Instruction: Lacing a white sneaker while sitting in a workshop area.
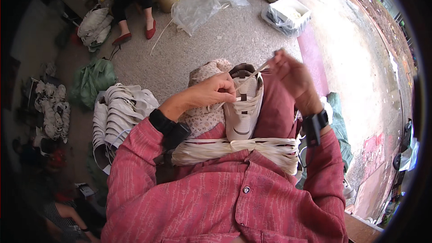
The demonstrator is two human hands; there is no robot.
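Observation:
A pale cream sneaker (243,122) lies between my thighs, its toe toward me and its dark-lined opening facing away. Flat cream laces cross its upper. My left hand (208,91) is closed in a pinch at the shoe's left side, fingertips on a lace by the eyelets. Raised to the right of the shoe, my right hand (291,77) pinches a shoelace (257,71) that stretches taut up from the eyelets. Across my lap lies a thick bundle of cream shoelaces (211,150). A flowered cloth (202,121) covers my left thigh.
Stacked white shoe uppers (123,117) stand by my left side, near a green bag (94,81). Ahead on the floor are a clear plastic sheet (198,9) and a lined plastic tub (288,15). A seated person in red shoes (151,29) is at the far left.

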